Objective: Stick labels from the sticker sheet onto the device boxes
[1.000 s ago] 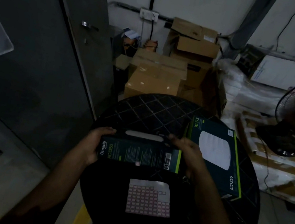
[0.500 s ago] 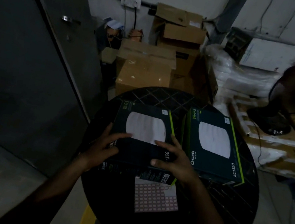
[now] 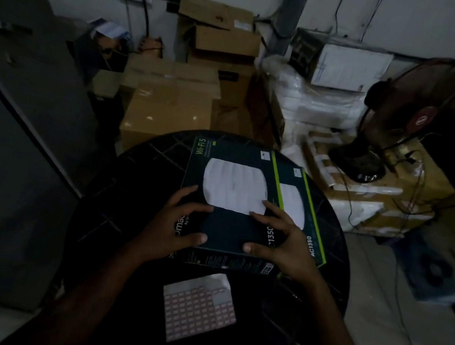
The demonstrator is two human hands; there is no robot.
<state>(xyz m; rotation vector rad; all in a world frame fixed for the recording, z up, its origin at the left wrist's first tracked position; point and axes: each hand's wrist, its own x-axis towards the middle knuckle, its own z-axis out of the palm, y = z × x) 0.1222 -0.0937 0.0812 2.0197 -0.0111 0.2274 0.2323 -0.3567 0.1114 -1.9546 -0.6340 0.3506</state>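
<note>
1 head-worn camera looks forward and steeply down, close over a round black table [image 3: 133, 186] that fills the lower middle of its wide-angle frame. Both forearms enter from the bottom edge. Beyond the far rim it takes in stacked cardboard cartons [image 3: 167, 108] against a wall, with edges blurred.

Near device box [image 3: 233, 203]: dark teal, white disc print, lime-green edge stripe and lettering. Second device box [image 3: 308, 213] to its right: same colours. Sticker sheet [image 3: 197, 307]: white, grid of pink labels. Round table [image 3: 127, 185]: black, thin diamond lines. Far cartons [image 3: 167, 108]: brown.
</note>
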